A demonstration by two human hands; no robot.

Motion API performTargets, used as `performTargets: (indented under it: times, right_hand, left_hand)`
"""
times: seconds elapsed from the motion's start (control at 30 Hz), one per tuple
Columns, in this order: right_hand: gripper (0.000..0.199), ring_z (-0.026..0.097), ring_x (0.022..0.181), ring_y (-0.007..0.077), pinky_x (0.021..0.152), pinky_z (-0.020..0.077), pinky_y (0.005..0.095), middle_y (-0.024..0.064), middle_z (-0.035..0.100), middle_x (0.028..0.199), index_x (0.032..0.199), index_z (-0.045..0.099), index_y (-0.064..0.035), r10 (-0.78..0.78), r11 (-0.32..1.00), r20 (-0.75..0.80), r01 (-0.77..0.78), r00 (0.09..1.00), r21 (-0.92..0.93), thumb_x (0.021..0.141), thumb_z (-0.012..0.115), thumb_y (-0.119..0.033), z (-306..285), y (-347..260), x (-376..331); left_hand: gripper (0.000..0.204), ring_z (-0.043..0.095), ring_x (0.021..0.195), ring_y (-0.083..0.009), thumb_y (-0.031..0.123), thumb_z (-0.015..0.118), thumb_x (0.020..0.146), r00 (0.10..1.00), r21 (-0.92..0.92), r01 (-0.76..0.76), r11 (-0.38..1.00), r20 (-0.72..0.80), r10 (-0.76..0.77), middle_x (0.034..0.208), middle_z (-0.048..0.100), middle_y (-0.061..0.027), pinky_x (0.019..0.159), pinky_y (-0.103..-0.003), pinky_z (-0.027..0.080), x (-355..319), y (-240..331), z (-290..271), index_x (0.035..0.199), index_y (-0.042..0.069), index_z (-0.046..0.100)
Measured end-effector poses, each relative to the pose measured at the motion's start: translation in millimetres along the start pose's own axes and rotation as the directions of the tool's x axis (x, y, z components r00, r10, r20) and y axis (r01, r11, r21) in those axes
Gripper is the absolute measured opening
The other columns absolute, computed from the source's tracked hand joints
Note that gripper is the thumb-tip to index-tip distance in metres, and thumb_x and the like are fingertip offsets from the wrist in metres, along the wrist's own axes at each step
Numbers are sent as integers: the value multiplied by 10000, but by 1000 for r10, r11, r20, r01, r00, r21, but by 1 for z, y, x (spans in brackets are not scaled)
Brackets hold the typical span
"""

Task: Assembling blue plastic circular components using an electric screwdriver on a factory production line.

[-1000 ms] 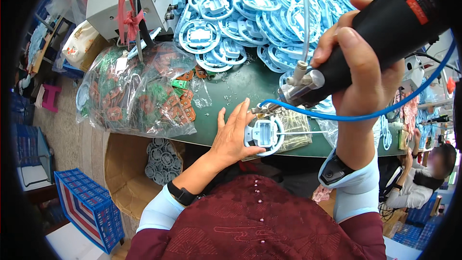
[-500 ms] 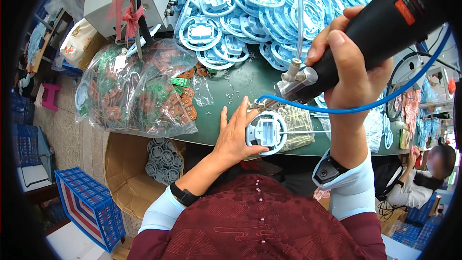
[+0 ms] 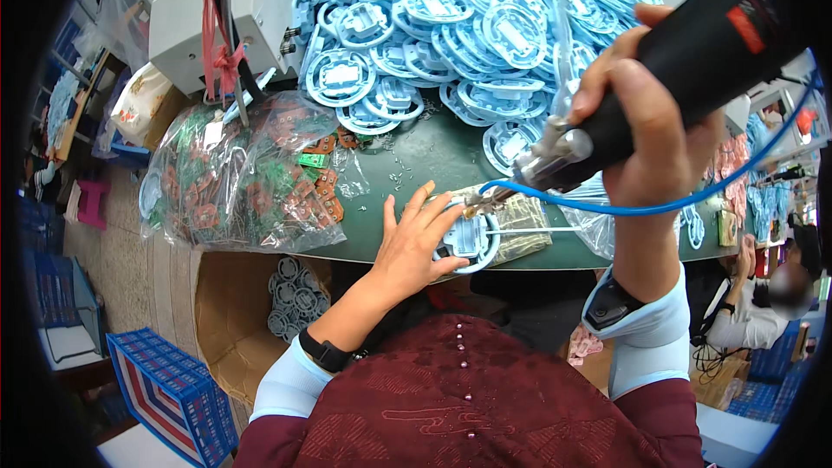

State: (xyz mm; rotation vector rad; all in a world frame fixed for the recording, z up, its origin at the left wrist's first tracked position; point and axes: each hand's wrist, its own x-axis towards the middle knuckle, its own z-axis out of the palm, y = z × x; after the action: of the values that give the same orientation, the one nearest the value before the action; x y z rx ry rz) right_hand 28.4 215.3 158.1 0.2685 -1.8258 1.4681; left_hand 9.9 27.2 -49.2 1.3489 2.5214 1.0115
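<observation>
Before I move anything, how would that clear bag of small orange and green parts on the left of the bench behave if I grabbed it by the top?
The clear bag would probably sag and shift: its film looks thin and wrinkled, and the parts inside lie loose. It looks fairly heavy for a bag, being stuffed full. Some orange parts already lie at its open end on the green bench, so more may spill.

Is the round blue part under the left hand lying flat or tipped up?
Flat: the round blue part lies on the green table, left hand pressing it.
</observation>
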Motion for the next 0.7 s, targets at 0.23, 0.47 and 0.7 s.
performTargets:
  times: [0.23, 0.47, 0.7]
  right_hand:
    - [410, 591, 606, 172, 584, 496, 293, 96, 543, 766, 1213, 438, 86, 19, 1000, -29, -19, 999, 8, 839, 567, -21, 1, 2, -10]
    - [349, 587, 608, 158, 583, 501, 288, 82, 544, 776, 1162, 465, 65, 23, 992, -135, -40, 991, -121, 836, 583, 24, -5, 24, -22]
    - [385, 582, 605, 143, 580, 488, 271, 80, 562, 753, 1193, 467, 70, 55, 998, -30, -56, 998, -16, 834, 579, -14, -7, 3, -15]
  left_hand:
    - [696, 315, 1389, -333, 327, 857, 617, 999, 33, 10, 999, 43, -12, 1363, 491, -112, 1036, -693, 199, 6, 4, -3, 1210, 85, 586]
    - [749, 302, 1395, -343, 358, 866, 595, 999, 63, -20, 998, 40, 17, 1352, 494, -145, 1033, -695, 199, 6, 2, -1, 1214, 64, 564]
    - [882, 284, 1405, -352, 416, 883, 537, 998, 108, 23, 994, 63, -30, 1417, 424, -176, 1036, -701, 191, 3, 15, -1, 1239, 27, 516]
